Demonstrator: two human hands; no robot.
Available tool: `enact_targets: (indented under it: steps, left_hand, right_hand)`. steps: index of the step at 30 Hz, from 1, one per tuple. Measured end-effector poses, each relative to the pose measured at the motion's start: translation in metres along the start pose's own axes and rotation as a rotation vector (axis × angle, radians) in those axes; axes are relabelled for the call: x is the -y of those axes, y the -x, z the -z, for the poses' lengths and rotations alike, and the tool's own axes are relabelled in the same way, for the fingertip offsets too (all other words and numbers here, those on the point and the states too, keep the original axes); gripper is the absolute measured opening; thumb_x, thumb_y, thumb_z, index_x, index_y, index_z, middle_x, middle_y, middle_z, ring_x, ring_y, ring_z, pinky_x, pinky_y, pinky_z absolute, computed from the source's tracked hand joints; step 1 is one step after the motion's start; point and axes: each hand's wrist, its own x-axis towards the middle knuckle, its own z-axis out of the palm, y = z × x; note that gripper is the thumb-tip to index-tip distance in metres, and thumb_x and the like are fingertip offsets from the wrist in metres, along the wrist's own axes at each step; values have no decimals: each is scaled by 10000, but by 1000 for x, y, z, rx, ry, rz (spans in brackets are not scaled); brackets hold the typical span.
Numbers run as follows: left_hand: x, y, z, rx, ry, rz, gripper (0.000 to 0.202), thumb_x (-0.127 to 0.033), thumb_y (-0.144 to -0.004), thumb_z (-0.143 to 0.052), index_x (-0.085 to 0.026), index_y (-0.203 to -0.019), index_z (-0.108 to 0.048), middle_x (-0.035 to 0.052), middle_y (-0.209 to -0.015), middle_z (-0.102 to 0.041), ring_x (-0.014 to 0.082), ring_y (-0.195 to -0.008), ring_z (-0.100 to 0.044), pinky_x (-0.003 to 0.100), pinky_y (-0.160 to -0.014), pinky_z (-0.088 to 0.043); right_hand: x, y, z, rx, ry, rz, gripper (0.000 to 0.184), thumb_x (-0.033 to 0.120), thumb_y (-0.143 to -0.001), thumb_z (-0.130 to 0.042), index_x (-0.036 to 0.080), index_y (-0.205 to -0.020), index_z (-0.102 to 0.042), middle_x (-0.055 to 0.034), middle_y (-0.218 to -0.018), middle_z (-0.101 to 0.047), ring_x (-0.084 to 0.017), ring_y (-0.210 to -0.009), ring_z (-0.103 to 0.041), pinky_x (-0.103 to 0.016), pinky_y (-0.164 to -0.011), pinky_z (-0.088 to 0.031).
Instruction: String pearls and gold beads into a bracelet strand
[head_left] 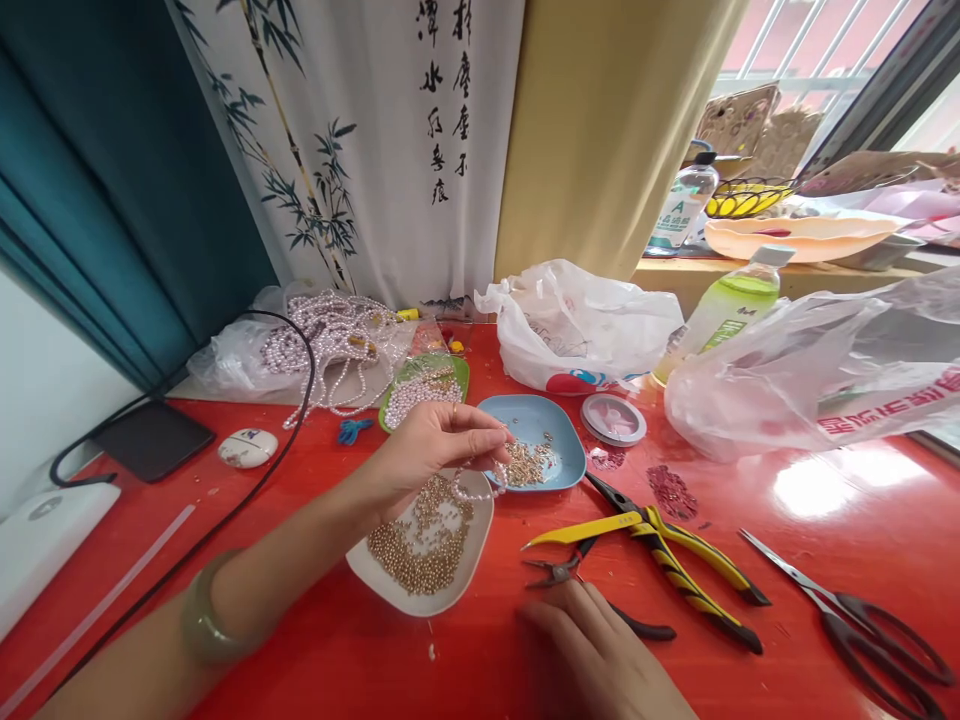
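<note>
My left hand (457,445) is closed in a pinch on a small loop of pale pink beads (480,490). It hangs from the fingertips above a white dish (476,560) of gold beads (416,550) and the near edge of a blue dish (566,470). That blue dish holds small gold pieces (529,465). Low on the red table, my right hand (589,640) lies over part of small dark-handled pliers (559,572). Its fingertips are hidden and smeared, so its grip cannot be made out. Yellow tweezers (592,530) rest just beyond it.
Larger yellow-black pliers (675,560) and scissors (847,620) lie to the right. A green dish (461,375) of beads stands behind, near piled pink bead strands (322,330). Plastic bags (592,320) and a bottle (739,300) line the back. A black cable (289,450) crosses the left side.
</note>
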Motion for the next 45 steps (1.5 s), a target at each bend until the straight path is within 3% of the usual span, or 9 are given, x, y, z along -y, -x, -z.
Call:
enact_targets:
  steps: [9,15,21,24,28,33,36,39,45]
  left_hand:
    - [0,-2,3,20,-17,12,144,-260,-649,-673,-136,-722,-660,22,-644,-644,80,-602,-550,229,-659,-413]
    - [0,-2,5,-3,-29,29,142,-234,-669,-651,-128,-763,-652,30,-668,-637,73,-590,-535,223,-643,-414]
    - [5,-5,10,25,-70,4,181,-262,-681,-633,-125,-798,-642,32,-648,-618,74,-547,-507,210,-566,-400]
    - [4,-5,9,19,-73,12,199,-284,-683,-629,-122,-799,-641,24,-615,-599,72,-528,-495,199,-535,-389]
    - [3,-5,8,15,-71,18,195,-277,-680,-630,-121,-796,-643,16,-599,-592,66,-531,-498,194,-547,-393]
    - [2,-4,6,19,-89,1,168,-254,-690,-606,-120,-786,-638,13,-577,-584,72,-521,-503,203,-544,-395]
    - [1,-3,4,14,-110,-18,153,-245,-690,-594,-122,-772,-632,7,-558,-578,77,-510,-502,212,-543,-397]
    - [-1,-2,3,6,-124,-22,145,-245,-688,-589,-122,-757,-621,1,-545,-572,80,-505,-503,217,-544,-395]
    - [-2,0,2,57,-60,-27,108,-223,-729,-537,-137,-785,-570,-21,-531,-534,58,-460,-456,184,-479,-356]
  right_hand:
    - [0,-13,7,97,-62,12,204,42,-639,-586,221,-737,-599,6,-764,-599,-149,-715,-547,-223,-621,-450]
    - [0,-23,4,112,39,41,198,15,-599,-552,213,-604,-551,41,-672,-592,-109,-592,-559,-167,-492,-404]
    - [4,-25,5,100,350,279,149,62,-688,-471,202,-635,-475,-2,-677,-575,-141,-555,-538,-216,-467,-405]
    - [3,-25,5,91,372,305,148,69,-724,-430,202,-665,-455,-4,-662,-563,-141,-531,-520,-227,-456,-392]
    - [3,-33,14,86,138,120,176,51,-759,-386,194,-671,-440,13,-617,-543,-114,-511,-502,-205,-451,-389]
    - [9,-57,50,42,-464,-200,81,151,-800,-436,178,-794,-512,20,-638,-535,-93,-566,-521,-213,-527,-476]
    - [12,-75,75,-2,-761,-246,199,240,-774,-512,178,-957,-555,16,-680,-540,-88,-574,-541,-215,-516,-494]
    - [12,-90,90,-39,-886,-295,188,267,-696,-621,172,-858,-615,17,-666,-575,-98,-618,-571,-238,-597,-502]
    - [11,-106,87,-16,-1105,-367,168,247,-595,-707,160,-720,-635,29,-662,-620,-76,-611,-574,-241,-677,-471]
